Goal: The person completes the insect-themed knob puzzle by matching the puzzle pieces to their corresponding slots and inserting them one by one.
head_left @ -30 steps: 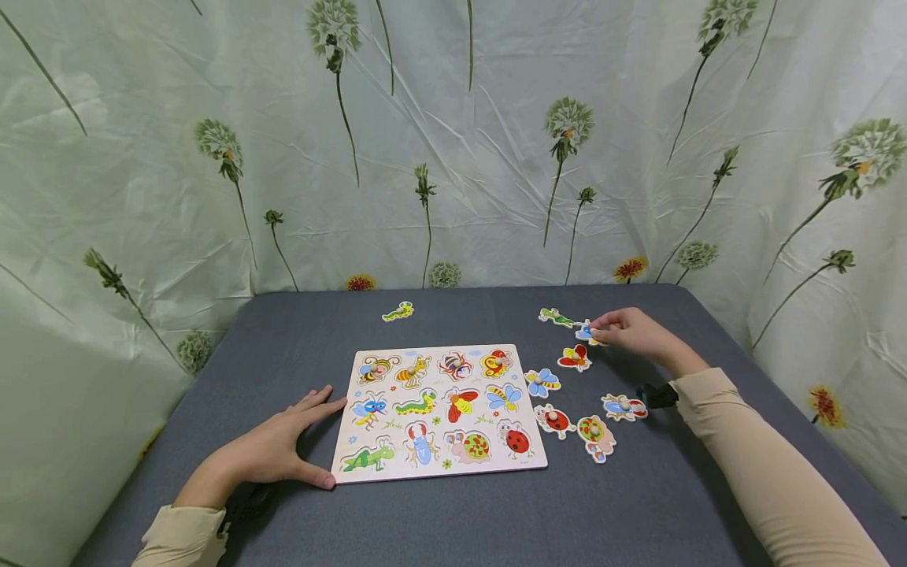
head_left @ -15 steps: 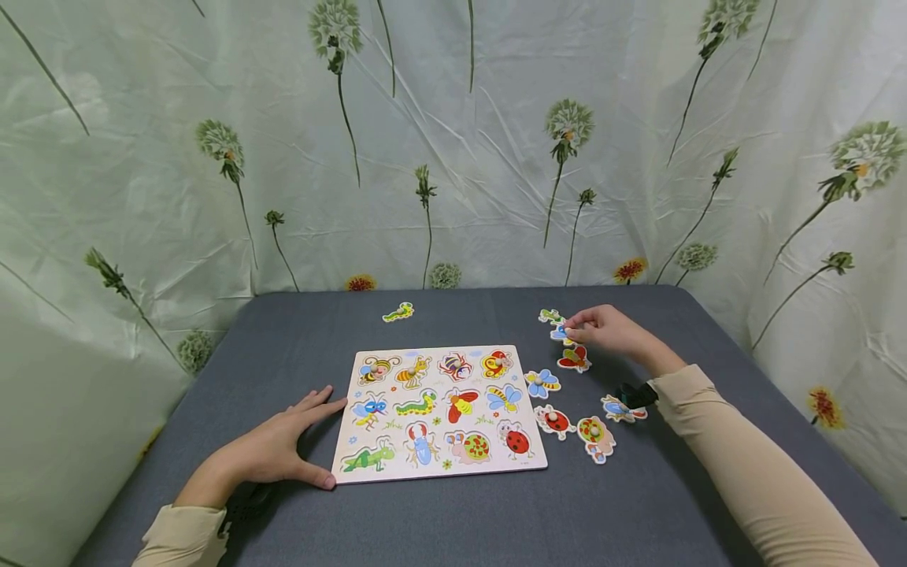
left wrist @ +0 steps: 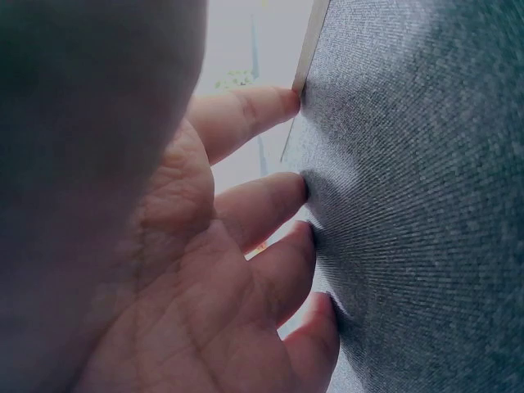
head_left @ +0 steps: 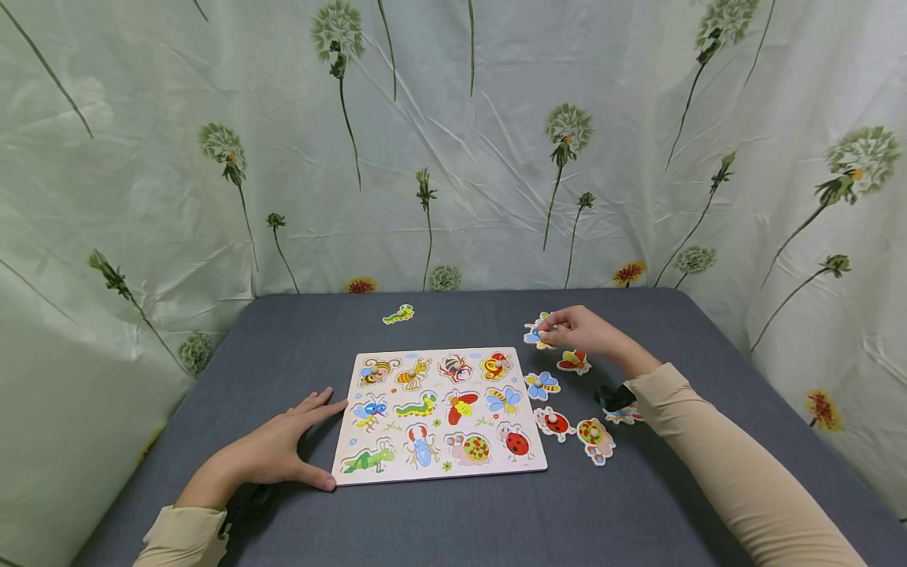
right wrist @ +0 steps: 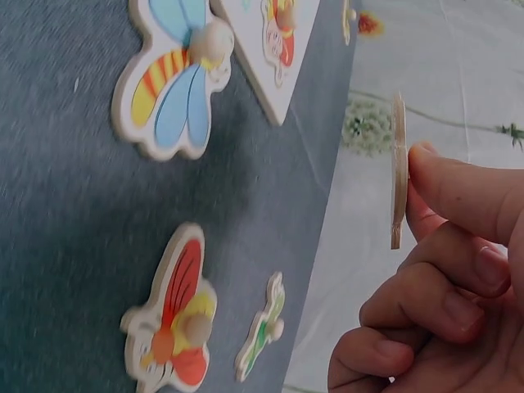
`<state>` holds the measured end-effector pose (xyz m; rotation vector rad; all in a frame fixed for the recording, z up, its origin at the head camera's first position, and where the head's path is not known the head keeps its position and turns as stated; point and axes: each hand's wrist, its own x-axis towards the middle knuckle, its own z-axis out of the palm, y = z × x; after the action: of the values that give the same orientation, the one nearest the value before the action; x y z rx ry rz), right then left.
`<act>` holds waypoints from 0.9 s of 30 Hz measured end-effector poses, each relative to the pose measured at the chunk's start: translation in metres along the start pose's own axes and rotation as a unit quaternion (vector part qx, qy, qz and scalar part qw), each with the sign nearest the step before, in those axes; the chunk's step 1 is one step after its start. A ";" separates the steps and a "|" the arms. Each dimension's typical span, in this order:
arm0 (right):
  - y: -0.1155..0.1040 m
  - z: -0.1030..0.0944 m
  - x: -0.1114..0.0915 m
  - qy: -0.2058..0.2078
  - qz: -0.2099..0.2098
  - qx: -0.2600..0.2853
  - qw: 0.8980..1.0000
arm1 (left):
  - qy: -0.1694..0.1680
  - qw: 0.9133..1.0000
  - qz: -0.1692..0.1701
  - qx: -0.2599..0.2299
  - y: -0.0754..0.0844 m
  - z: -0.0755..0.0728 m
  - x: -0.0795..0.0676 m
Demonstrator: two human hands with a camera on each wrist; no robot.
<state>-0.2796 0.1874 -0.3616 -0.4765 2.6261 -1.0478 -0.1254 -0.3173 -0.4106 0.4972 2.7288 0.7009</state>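
My right hand (head_left: 588,335) pinches a blue insect puzzle piece (head_left: 533,336) beyond the board's far right corner. In the right wrist view this wooden piece (right wrist: 399,176) is edge-on at the thumb and fingertips, raised off the table. My left hand (head_left: 272,445) lies spread at the left side of the pale puzzle board (head_left: 439,475), thumb at the near corner and a fingertip at the left edge. In the left wrist view, a finger of the left hand (left wrist: 246,286) touches the board's edge (left wrist: 309,49). Knobbed pieces sit in the board's top row; the lower rows show printed insects.
Right of the board lie a dragonfly piece (head_left: 542,386), a ladybug piece (head_left: 554,423), a snail piece (head_left: 596,441) and a red-winged piece (head_left: 574,362). A beetle piece (head_left: 623,415) is partly covered by the wrist. A green grasshopper piece (right wrist: 262,327) and a caterpillar piece (head_left: 398,314) lie farther back.
My right hand has moved left with the blue insect piece, from beside the grasshopper piece to in front of it, overlapping it in the head view. The left hand and board have stayed put.
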 end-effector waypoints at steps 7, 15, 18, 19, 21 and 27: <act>-0.011 0.010 0.004 -0.008 -0.019 0.008 1.000 | -0.001 1.000 -0.006 0.000 0.000 0.000 0.000; -0.024 0.024 0.010 -0.021 -0.031 0.010 0.999 | 0.000 1.000 -0.001 0.000 0.000 0.001 0.000; -0.029 0.030 0.013 -0.024 -0.028 0.010 0.999 | 0.000 1.000 -0.002 0.000 0.000 0.001 0.000; -0.031 0.031 0.014 -0.025 -0.027 0.009 0.999 | 0.000 1.000 -0.003 0.000 0.000 0.001 0.000; -0.035 0.035 0.015 -0.028 -0.029 0.010 0.999 | -0.001 1.000 -0.004 -0.002 0.000 0.000 0.000; -0.045 0.045 0.021 -0.032 -0.044 0.009 0.998 | -0.004 1.000 -0.010 -0.001 0.001 0.000 0.000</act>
<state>-0.2728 0.1209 -0.3643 -0.6167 2.5585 -1.0637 -0.1252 -0.3165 -0.4104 0.4690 2.7214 0.6962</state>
